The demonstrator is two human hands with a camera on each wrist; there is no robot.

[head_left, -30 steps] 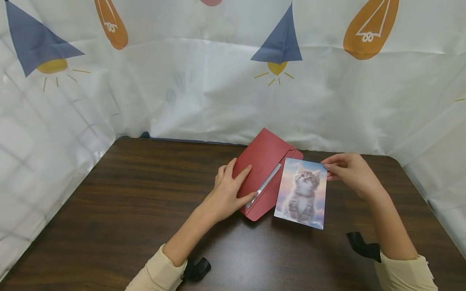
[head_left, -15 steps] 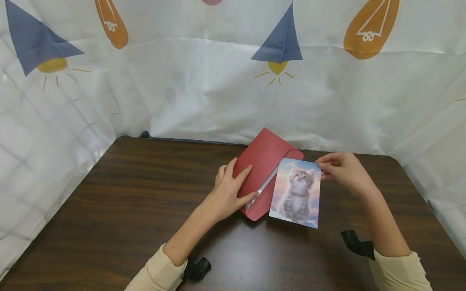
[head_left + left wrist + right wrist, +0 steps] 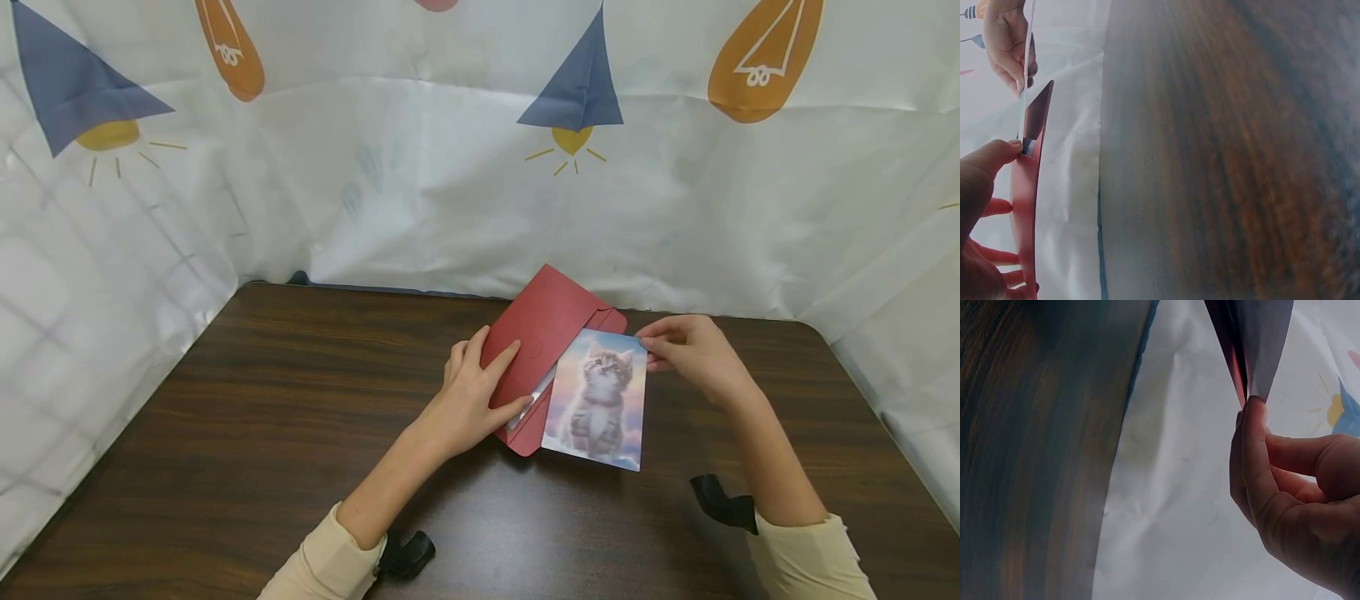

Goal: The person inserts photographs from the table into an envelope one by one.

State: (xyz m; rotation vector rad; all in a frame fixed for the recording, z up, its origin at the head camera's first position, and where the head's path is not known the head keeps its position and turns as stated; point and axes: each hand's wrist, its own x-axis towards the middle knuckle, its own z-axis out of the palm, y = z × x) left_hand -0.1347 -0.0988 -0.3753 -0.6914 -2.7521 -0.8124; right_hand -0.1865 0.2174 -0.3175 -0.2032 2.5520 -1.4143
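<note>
A red envelope [image 3: 555, 304] lies at a slant, its opening toward the right, with a white paper edge [image 3: 544, 385] showing inside. My left hand [image 3: 476, 400] grips it, fingers spread over its face and thumb at the opening. In the left wrist view the envelope [image 3: 1024, 206] appears edge-on, raised above the table. My right hand [image 3: 693, 354] pinches the upper right corner of a kitten picture card [image 3: 596, 400] between thumb and fingertips. The card overlaps the envelope's open flap in the head view. From the right wrist view, the card's back [image 3: 1266, 344] looks plain grey.
Underneath is a dark wood-grain table [image 3: 285, 417]. A white curtain [image 3: 420, 183] printed with lamps and bulbs hangs behind its far edge. Each wrist carries a black strap mount, one [image 3: 408, 556] by the left sleeve and another [image 3: 723, 502] by the right.
My right hand has moved left with the kitten card, which now covers more of the envelope's open side. The left hand and the envelope have stayed nearly still.
</note>
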